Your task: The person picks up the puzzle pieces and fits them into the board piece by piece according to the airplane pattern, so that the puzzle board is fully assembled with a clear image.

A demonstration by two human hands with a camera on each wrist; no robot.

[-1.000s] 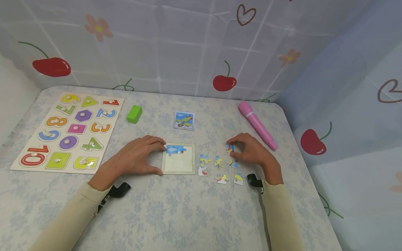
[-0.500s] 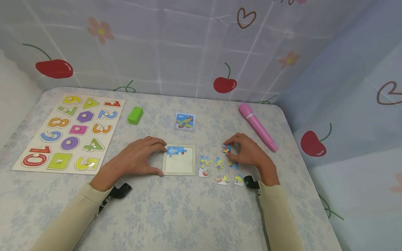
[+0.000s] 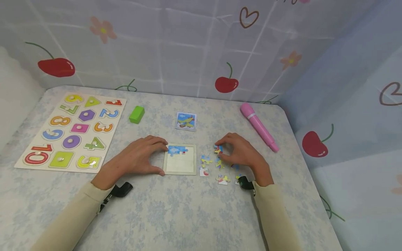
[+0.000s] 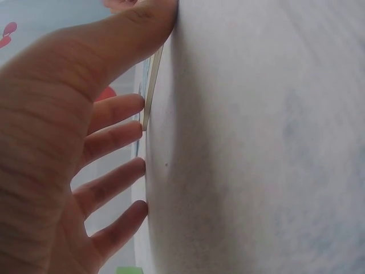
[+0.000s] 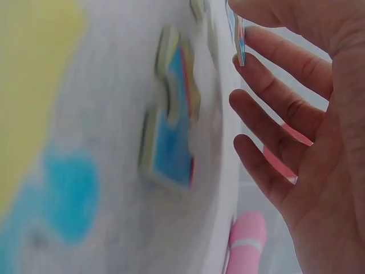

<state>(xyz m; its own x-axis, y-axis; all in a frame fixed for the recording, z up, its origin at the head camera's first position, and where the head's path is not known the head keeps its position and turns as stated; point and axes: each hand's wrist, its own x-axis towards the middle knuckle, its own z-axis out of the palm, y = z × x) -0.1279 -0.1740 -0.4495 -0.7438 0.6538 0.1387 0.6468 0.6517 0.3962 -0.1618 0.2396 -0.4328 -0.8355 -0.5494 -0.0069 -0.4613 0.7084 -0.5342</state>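
The square puzzle tray (image 3: 180,164) has joined blue sky pieces (image 3: 177,150) along its upper left. My left hand (image 3: 138,157) touches the tray's left edge, thumb at the lower corner and fingers at the upper one; the left wrist view shows the fingers spread along the tray's edge (image 4: 153,85). Between thumb and fingers my right hand (image 3: 240,151) pinches a blue, red and yellow piece (image 3: 218,149), raised above the table in the right wrist view (image 5: 240,43). Loose pieces lie right of the tray, among them a white-and-red one (image 3: 203,172); one (image 5: 171,142) is close under the right wrist camera.
Behind the tray lies a picture card of a yellow plane (image 3: 186,121). A green block (image 3: 136,114) and a number board (image 3: 70,134) are at the left. A pink microphone-shaped toy (image 3: 259,127) lies at the back right. A patterned curtain (image 3: 188,45) hangs behind the table.
My right hand has moved left toward the tray, carrying the pinched piece, and now hovers over the loose pieces. My left hand has stayed at the tray's edge.
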